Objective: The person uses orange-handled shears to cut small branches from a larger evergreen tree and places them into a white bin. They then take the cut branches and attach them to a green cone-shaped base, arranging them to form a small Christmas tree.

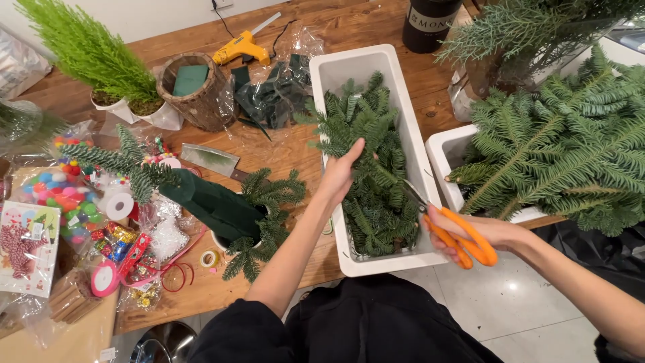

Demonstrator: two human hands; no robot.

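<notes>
Over the long white plastic tub, the left hand grasps cut fir sprigs; the right hand clenches orange-handled scissors (green foam cone only partly dressed, most bare).

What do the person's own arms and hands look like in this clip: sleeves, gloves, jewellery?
Both hands, left and right, are bare: no gloves, and no rings or watch show. The forearms are uncovered, with a black sleeve pushed up to the left elbow; a dark edge at the right elbow is barely in view.

dark canister's pale label – top centre | flat pink-and-white card packet – far left edge
</notes>
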